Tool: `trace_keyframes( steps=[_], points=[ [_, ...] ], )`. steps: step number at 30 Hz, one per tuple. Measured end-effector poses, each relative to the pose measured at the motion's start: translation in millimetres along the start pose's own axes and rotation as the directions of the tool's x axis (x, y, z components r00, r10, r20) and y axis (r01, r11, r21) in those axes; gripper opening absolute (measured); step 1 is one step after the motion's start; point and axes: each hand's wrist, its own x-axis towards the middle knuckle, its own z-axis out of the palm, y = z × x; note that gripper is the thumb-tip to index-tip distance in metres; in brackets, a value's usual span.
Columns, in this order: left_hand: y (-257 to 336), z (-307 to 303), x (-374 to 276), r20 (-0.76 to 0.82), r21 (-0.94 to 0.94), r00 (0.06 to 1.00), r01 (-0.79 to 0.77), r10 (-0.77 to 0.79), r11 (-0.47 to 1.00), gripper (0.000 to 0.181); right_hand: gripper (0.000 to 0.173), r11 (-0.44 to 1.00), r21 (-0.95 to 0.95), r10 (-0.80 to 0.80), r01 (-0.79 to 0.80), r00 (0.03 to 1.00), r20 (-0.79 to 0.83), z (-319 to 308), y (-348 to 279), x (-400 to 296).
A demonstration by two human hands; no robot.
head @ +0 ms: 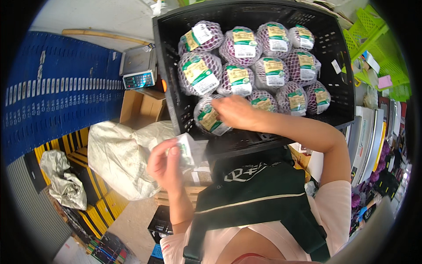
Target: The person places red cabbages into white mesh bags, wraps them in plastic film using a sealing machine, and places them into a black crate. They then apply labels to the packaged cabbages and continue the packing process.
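My left hand [166, 161] pinches a small white label sheet [185, 150] with green print between thumb and fingers, just outside the near left corner of a black plastic crate [344, 89]. My right hand [235, 112] reaches into the crate, its bent fingers touching the upper right side of a round purple cabbage [208, 122] in white foam netting. Whether the fingers grip it or only press on it is unclear. Several more netted cabbages [242, 46] lie in rows, each bearing a beige, green and white label. My right hand partly hides the front row.
To the left stand a weighing scale [138, 62] with a keypad, an open cardboard box [141, 105] and a large white sack [122, 158]. Blue plastic crates [62, 89] line the far left. Green crates [372, 43] are at the upper right. A wooden pallet [178, 195] lies below.
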Motion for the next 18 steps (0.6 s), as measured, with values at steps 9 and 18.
trace_keyframes(
  steps=[9,18],
  points=[
    [2.2,30.8,-0.4,0.292,-0.116,0.916,0.320,-0.276,0.940,0.013,0.022,0.825,0.230,-0.363,0.516,0.797,-0.483,-69.5,-47.9,-34.9],
    [-9.3,37.2,8.9,0.322,0.124,0.927,0.157,-0.190,0.980,0.012,0.010,0.724,0.621,-0.202,0.299,0.954,-0.224,-79.1,-41.5,-33.0]
  ],
)
